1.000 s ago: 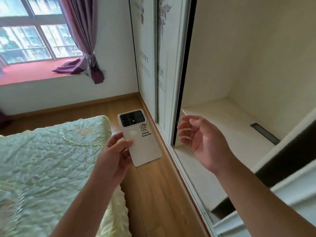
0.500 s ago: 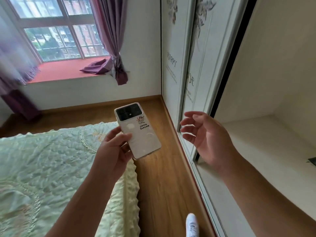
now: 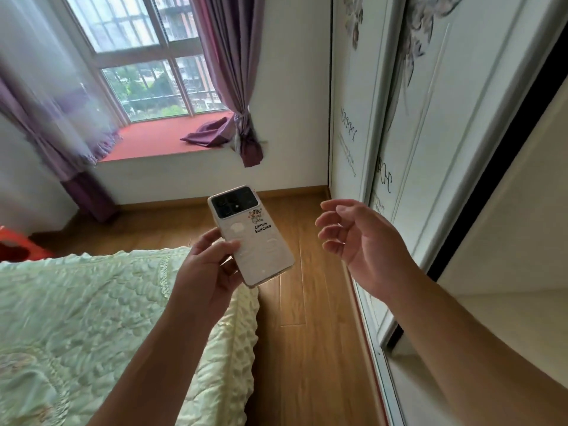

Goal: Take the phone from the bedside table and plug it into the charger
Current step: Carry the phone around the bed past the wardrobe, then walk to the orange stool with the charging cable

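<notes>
Above the gap between the bed [image 3: 92, 318] and the wardrobe's sliding door [image 3: 399, 149], the left hand [image 3: 203, 272] grips the phone [image 3: 250, 235] by its lower edge, back side up (a cartoon sticker shows). To its right, apart from it, the right hand [image 3: 365, 244] hangs empty with fingers [image 3: 329, 224] loosely spread. Wooden floor [image 3: 307, 348] lies below, purple curtains [image 3: 233, 72] and a window [image 3: 147, 56] beyond.

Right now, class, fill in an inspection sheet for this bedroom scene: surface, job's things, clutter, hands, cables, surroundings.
Surface: wooden floor; bed with pale green quilt at left.
Job's things: phone, back facing the camera, held above the floor; no charger seen.
Clutter: red object beyond the bed, unclear.
Hands: left hand grips the phone; right hand open, empty.
Cables: nothing seen.
Surroundings: window, purple curtain, wardrobe doors.
</notes>
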The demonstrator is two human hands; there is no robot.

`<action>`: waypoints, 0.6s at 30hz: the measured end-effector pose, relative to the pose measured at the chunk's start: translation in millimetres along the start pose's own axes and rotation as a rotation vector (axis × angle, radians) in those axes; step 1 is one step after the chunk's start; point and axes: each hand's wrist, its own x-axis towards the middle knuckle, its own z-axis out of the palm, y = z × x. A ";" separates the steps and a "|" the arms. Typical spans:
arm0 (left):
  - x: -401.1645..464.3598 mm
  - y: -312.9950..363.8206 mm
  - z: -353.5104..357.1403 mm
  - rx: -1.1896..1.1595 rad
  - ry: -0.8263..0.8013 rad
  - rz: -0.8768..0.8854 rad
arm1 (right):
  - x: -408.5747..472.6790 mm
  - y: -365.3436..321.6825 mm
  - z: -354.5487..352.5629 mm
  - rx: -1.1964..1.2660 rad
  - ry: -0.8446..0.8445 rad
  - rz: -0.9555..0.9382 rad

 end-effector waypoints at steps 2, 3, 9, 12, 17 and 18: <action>22.1 0.5 14.2 -0.003 0.005 0.020 | 27.4 -8.1 -10.0 -0.015 -0.015 0.007; 31.4 1.1 19.8 -0.003 0.008 0.023 | 39.0 -10.1 -13.8 -0.015 -0.016 0.013; 97.3 11.0 36.1 0.012 0.080 0.058 | 109.4 -4.6 -28.3 -0.008 -0.044 0.062; 134.9 13.9 33.1 -0.012 0.115 0.066 | 150.8 -2.2 -30.6 0.000 -0.044 0.067; 210.4 24.0 15.7 -0.035 0.123 0.064 | 230.7 10.5 -25.3 -0.010 -0.068 0.077; 227.7 27.4 11.6 -0.042 0.127 0.067 | 248.4 14.6 -22.0 -0.017 -0.068 0.078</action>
